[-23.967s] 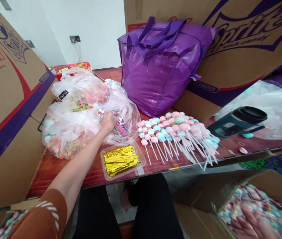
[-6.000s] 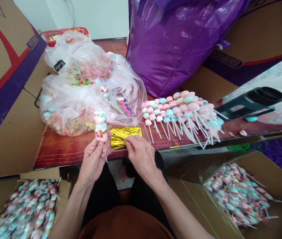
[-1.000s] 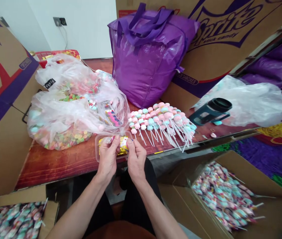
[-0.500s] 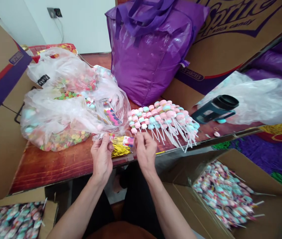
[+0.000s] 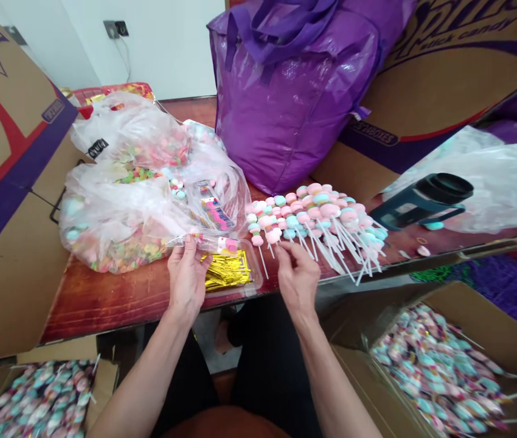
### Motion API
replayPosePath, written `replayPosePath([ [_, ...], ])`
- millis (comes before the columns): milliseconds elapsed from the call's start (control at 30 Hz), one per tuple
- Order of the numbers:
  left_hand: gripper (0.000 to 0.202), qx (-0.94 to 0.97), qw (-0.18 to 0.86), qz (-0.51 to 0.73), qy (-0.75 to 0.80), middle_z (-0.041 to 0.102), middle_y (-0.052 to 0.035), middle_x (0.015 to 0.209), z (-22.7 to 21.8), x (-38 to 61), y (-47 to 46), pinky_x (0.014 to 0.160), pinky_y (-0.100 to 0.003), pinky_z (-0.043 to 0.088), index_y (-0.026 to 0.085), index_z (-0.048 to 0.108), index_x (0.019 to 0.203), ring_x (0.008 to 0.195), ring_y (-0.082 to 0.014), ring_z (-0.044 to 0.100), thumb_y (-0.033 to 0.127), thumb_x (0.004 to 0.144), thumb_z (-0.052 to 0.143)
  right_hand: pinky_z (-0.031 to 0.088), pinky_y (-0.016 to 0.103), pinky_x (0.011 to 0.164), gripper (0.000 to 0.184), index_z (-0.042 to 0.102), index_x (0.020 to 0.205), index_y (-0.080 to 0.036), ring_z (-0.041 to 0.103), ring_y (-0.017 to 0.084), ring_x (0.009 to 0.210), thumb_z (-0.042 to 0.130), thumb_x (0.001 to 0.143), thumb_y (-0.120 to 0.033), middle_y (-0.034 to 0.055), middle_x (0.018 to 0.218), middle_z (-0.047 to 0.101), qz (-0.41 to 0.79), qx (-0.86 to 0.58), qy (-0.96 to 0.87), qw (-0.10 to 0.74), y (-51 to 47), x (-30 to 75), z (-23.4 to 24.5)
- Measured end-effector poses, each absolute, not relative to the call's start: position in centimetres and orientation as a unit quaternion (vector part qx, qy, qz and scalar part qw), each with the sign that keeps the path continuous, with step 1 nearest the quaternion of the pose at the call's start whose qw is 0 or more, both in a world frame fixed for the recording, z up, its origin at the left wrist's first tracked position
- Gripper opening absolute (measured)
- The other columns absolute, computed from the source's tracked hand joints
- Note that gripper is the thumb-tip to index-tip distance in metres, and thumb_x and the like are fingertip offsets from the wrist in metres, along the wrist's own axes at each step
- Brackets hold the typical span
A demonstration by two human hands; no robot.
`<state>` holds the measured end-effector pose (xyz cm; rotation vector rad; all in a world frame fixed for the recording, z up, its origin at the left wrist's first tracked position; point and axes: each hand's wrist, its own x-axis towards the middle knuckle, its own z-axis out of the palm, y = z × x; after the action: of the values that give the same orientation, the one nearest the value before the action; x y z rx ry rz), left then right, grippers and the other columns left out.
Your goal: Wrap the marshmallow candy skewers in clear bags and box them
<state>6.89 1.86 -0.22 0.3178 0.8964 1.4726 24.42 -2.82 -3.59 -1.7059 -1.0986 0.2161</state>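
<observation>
My left hand (image 5: 185, 274) pinches a clear printed plastic wrapper (image 5: 222, 244) between thumb and fingers, above a clear tray (image 5: 257, 277) of gold twist ties (image 5: 226, 271). To its right, my right hand (image 5: 299, 274) has its fingers closed at the near left edge of a pile of marshmallow skewers (image 5: 317, 207). A marshmallow skewer (image 5: 273, 235) with pink pieces is at its fingertips; its stick is partly hidden by the fingers. The piled skewers are pink, white and blue, with their white sticks towards me.
Knotted plastic bags of candy (image 5: 117, 201) lie on the left of the wooden table (image 5: 103, 298). Behind stands a purple bag (image 5: 281, 103). A dark tumbler (image 5: 423, 201) lies tilted at the right. Below are open cartons (image 5: 354, 377) holding wrapped skewers (image 5: 441, 365).
My right hand has left the wrapper and moved right to the marshmallow skewers. My left hand still holds the wrapper. The view has shifted slightly left.
</observation>
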Motion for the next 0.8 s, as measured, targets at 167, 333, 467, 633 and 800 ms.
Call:
replayPosePath([
  [167, 0.036, 0.134, 0.644, 0.64, 0.397, 0.072, 0.0022, 0.085, -0.6, 6.5, 2.1, 0.069, -0.023, 0.049, 0.019, 0.065, 0.089, 0.07, -0.0089, 0.066, 0.036, 0.066, 0.088, 0.05, 0.029, 0.073, 0.011, 0.071, 0.09, -0.02, 0.064, 0.017, 0.077, 0.062, 0.091, -0.027, 0.0021, 0.084, 0.069, 0.138, -0.635, -0.48, 0.589, -7.8, 23.2, -2.3],
  [333, 0.038, 0.122, 0.653, 0.632, 0.399, 0.071, 0.0016, 0.079, -0.2, 6.5, 1.8, 0.064, -0.022, 0.047, 0.017, 0.065, 0.086, 0.064, -0.0087, 0.064, 0.037, 0.064, 0.089, 0.05, 0.03, 0.072, 0.01, 0.071, 0.091, -0.022, 0.063, 0.016, 0.074, 0.061, 0.092, -0.019, 0.0019, 0.081, 0.068, 0.09, -0.614, -0.54, 0.568, -9.7, 23.0, -1.6],
  [467, 0.04, 0.123, 0.657, 0.627, 0.4, 0.071, 0.0009, 0.078, 0.1, 6.6, 1.6, 0.063, -0.022, 0.046, 0.017, 0.065, 0.085, 0.063, -0.0088, 0.064, 0.039, 0.062, 0.09, 0.051, 0.03, 0.074, 0.013, 0.071, 0.093, -0.022, 0.064, 0.016, 0.075, 0.06, 0.093, -0.016, 0.0026, 0.082, 0.069, 0.067, -0.607, -0.579, 0.54, -10.0, 23.6, -1.5],
  [633, 0.043, 0.137, 0.653, 0.626, 0.404, 0.071, 0.0018, 0.078, 0.0, 6.6, 1.5, 0.064, -0.022, 0.047, 0.018, 0.063, 0.083, 0.063, -0.0085, 0.063, 0.04, 0.06, 0.09, 0.05, 0.028, 0.074, 0.013, 0.071, 0.094, -0.022, 0.064, 0.016, 0.077, 0.059, 0.094, -0.017, 0.0023, 0.083, 0.069, 0.093, -0.613, -0.599, 0.507, -10.1, 23.9, -1.3],
  [800, 0.048, 0.154, 0.63, 0.641, 0.41, 0.071, 0.0015, 0.078, -0.5, 6.3, 1.7, 0.065, -0.022, 0.049, 0.018, 0.063, 0.083, 0.065, -0.0089, 0.065, 0.046, 0.056, 0.09, 0.049, 0.029, 0.072, 0.013, 0.071, 0.091, -0.022, 0.063, 0.016, 0.076, 0.058, 0.094, -0.024, 0.0024, 0.082, 0.068, 0.134, -0.623, -0.58, 0.507, -9.8, 24.3, -1.5],
])
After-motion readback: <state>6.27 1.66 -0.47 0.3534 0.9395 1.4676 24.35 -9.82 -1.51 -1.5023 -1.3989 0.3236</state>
